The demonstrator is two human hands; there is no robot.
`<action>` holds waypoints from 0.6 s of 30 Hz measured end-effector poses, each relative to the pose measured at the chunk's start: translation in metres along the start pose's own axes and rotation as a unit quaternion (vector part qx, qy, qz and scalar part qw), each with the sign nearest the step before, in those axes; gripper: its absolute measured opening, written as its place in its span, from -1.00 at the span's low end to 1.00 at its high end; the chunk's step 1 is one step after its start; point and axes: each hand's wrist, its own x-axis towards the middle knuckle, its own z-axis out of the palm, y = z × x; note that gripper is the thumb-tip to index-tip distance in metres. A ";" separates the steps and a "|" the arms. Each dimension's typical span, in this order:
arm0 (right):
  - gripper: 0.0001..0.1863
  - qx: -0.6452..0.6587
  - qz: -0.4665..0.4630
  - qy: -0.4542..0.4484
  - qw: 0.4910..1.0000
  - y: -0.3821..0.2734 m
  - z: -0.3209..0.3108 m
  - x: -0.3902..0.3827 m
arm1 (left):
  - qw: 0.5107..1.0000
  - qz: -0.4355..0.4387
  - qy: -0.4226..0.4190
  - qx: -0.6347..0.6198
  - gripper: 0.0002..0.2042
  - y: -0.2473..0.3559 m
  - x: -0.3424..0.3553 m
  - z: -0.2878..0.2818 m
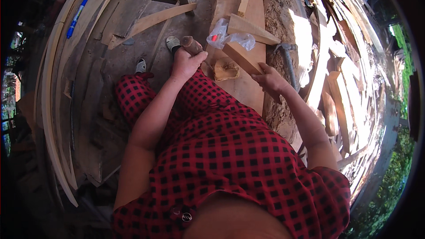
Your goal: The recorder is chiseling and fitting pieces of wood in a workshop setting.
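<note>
Markings on the pen (77, 18) are too small to read. The left hand (185, 65) is closed around a brown, round-ended handle (191, 45); the fist hides its lower part. The right hand (271, 81) grips and partly covers a straight-edged, light-brown block (240, 56) over the plank (250, 92); contact between block and plank cannot be determined.

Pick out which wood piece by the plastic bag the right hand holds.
The rectangular block, gripped in the right hand; the short stick, tapered wedge and hollowed piece are out of that hand.
</note>
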 end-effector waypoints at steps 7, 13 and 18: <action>-0.52 -0.016 0.057 -0.026 0.998 0.019 0.006 0.009 | 0.993 -0.024 0.030 -0.111 -0.86 0.003 -0.006 0.003; -0.59 0.152 0.076 -0.005 0.985 0.056 0.027 -0.025 | 0.990 -0.001 0.037 -0.138 -0.86 -0.003 -0.003 0.003; -0.61 0.214 0.092 -0.012 0.973 0.066 0.032 -0.051 | 0.995 0.059 0.004 -0.080 -0.86 -0.022 0.006 0.007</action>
